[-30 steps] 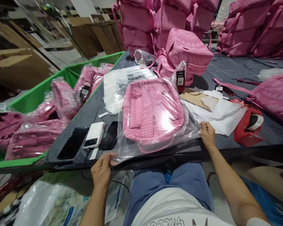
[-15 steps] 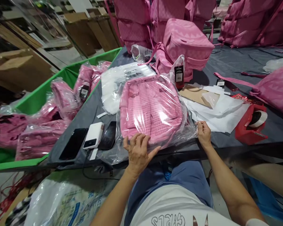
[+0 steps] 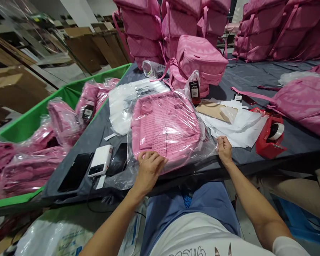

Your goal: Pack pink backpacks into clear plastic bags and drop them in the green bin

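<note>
A pink backpack (image 3: 168, 124) lies flat inside a clear plastic bag (image 3: 206, 151) at the table's front edge, its quilted side with the straps facing up. My left hand (image 3: 149, 169) rests at the lower left edge of the backpack, fingers bent and drawn together on the plastic. At the bag's right corner, my right hand (image 3: 224, 150) pinches the loose film between thumb and fingers. White printed plastic sheets (image 3: 120, 110) lie behind the backpack to the left. Just right of it are white papers (image 3: 237, 128) and a red tape dispenser (image 3: 270, 138).
A black phone (image 3: 76, 171), a white power bank (image 3: 100, 160) and a dark mouse-like object (image 3: 118, 159) lie at left. Beyond them is a green-edged bin (image 3: 21, 201) of bagged pink goods. Pink backpacks (image 3: 141, 32) stand stacked behind; another backpack (image 3: 306, 103) lies right.
My left hand has drawn its thumb in toward the fingers, having been spread before. My right hand keeps its pinch on the plastic. The camera view has shifted slightly.
</note>
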{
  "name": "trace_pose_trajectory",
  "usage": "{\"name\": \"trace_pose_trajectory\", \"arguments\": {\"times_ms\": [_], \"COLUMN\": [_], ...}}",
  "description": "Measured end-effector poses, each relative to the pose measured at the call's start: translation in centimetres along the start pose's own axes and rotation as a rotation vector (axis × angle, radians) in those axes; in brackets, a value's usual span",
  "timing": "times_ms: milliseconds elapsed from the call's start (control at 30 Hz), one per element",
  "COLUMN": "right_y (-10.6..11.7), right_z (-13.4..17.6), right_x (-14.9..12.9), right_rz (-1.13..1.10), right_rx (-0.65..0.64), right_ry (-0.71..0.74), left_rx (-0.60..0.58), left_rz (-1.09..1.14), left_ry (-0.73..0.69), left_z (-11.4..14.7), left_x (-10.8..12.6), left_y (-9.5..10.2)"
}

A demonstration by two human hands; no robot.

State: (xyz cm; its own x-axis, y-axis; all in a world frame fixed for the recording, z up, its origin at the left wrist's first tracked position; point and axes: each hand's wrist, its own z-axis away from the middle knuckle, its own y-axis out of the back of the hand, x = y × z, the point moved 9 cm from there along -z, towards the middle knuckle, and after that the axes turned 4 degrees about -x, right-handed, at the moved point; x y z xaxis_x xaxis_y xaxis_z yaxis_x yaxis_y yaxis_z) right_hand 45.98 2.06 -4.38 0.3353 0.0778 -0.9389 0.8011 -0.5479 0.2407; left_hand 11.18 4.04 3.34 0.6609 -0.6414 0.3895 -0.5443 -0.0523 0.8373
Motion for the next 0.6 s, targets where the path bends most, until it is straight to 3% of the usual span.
{"name": "trace_pose_trajectory", "arguments": {"times_ms": [167, 300, 400, 500, 600], "right_y": [0.2, -0.3, 0.9, 5.0, 13.0], "right_z": [-1.0, -1.5, -1.2, -0.8, -0.8], "right_x": [0.0, 0.6, -0.1, -1.6, -3.2], "right_rz": [0.021, 0.011, 0.047, 0.120, 0.284], "right_rx": [-0.049, -0.131, -0.150, -0.117, 0.055], "right_ry": [-0.052, -0.148, -0.142, -0.087, -0.040], "left_rx": [-0.235, -0.343, -0.498, -0.631, -0.617], "left_rz": [0.461, 0.612, 0.653, 0.675, 0.645], "left_ry": [0.255, 0.368, 0.410, 0.421, 0.363], "left_z": [-2.0, -2.5, -2.7, -2.9, -3.4], "left_x": [-4.2, -4.7, -4.5, -4.3, -4.1], "left_y": [-2.3, -3.3, -4.0, -4.6, -4.5]}}
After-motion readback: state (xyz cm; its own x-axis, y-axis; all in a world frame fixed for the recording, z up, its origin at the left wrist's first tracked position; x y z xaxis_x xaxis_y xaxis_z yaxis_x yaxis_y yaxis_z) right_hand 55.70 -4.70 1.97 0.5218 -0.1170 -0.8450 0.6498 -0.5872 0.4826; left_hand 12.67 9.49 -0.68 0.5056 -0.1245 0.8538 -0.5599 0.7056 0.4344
